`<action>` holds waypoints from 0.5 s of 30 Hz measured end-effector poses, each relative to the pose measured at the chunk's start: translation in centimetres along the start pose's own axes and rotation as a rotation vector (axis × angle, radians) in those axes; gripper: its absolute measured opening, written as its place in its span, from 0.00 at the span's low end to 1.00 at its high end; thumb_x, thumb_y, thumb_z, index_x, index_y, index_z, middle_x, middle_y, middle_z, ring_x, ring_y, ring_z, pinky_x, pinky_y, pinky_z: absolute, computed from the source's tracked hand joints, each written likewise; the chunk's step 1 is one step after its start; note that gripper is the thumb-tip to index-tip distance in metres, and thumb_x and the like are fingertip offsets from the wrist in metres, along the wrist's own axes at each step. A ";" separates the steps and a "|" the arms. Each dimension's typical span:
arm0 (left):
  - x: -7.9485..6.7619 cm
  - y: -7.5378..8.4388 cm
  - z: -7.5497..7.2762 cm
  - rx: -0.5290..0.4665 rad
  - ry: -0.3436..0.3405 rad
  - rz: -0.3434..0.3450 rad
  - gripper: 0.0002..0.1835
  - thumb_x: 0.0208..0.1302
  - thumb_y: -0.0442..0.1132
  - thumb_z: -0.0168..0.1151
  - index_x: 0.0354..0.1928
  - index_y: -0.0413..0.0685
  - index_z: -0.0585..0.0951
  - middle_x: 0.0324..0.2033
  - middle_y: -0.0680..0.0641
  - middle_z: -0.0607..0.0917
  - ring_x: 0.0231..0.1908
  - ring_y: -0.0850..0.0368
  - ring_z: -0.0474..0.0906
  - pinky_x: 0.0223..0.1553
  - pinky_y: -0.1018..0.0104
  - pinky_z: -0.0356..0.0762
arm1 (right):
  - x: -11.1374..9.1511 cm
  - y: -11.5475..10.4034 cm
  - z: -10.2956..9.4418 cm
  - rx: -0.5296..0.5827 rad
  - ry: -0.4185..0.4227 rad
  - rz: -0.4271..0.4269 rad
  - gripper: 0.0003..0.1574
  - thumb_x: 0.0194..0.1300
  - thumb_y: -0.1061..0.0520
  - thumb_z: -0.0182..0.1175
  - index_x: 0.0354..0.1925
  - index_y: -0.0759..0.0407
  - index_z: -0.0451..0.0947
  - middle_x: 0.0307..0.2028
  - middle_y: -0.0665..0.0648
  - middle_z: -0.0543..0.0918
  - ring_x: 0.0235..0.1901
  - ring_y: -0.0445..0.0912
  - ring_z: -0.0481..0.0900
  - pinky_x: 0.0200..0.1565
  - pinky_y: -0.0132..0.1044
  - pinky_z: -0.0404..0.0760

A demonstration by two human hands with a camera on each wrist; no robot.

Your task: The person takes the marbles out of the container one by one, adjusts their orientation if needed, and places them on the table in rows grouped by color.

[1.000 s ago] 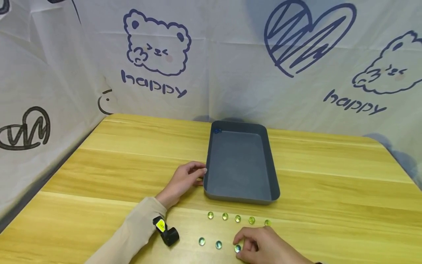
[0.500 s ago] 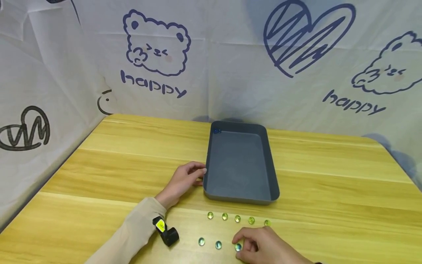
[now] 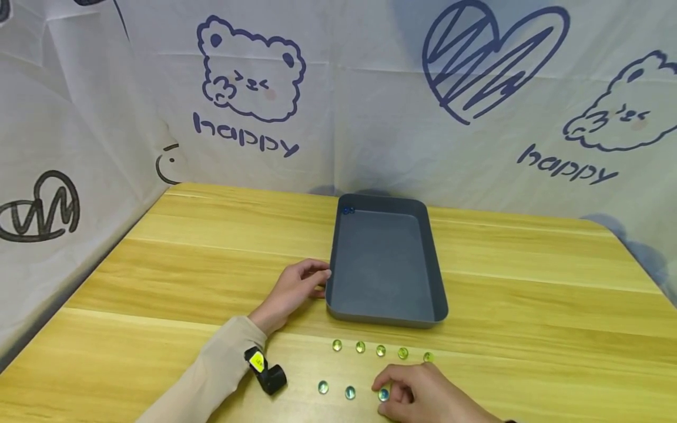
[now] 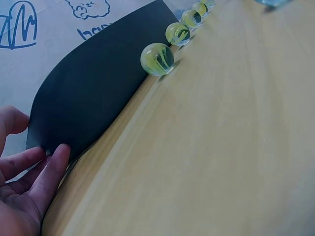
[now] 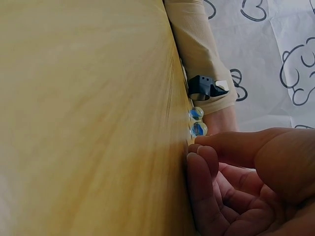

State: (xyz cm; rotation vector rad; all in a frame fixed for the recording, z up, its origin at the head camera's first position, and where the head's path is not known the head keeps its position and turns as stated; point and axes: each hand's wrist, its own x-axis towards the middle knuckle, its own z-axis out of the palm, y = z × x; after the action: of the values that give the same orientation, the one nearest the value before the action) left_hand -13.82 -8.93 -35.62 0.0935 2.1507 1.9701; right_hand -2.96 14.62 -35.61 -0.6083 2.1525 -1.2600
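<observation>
A row of several yellow-green marbles lies on the table in front of a deep grey rectangular pan. Nearer are two blue marbles, and a third blue marble sits between the thumb and index finger of my right hand, low at the tabletop. In the right wrist view, the fingers of that hand are curled and hide this marble. My left hand touches the pan's left wall with its fingertips. The left wrist view shows its fingers lightly bent against the pan's outside.
A few dark blue marbles lie in the pan's far left corner. The wooden table runs back to a white cloth with drawings. A black wrist camera sits on the left sleeve.
The blue marble at my right fingers has shifted slightly away and to the right and turned a little. Both hands and the pan look practically still.
</observation>
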 end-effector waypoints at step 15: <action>1.6 -2.6 -0.4 -0.021 -0.003 0.019 0.17 0.63 0.38 0.56 0.51 0.36 0.75 0.42 0.42 0.78 0.39 0.53 0.76 0.36 0.63 0.80 | 0.0 0.0 0.0 -0.015 -0.006 -0.001 0.12 0.58 0.55 0.62 0.41 0.56 0.78 0.21 0.43 0.76 0.21 0.34 0.72 0.24 0.28 0.74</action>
State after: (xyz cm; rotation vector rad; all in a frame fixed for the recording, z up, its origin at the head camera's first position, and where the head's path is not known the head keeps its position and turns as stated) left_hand -15.18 -9.25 -38.32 0.1135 2.1343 2.0013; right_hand -2.96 14.62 -35.65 -0.6183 2.1589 -1.2420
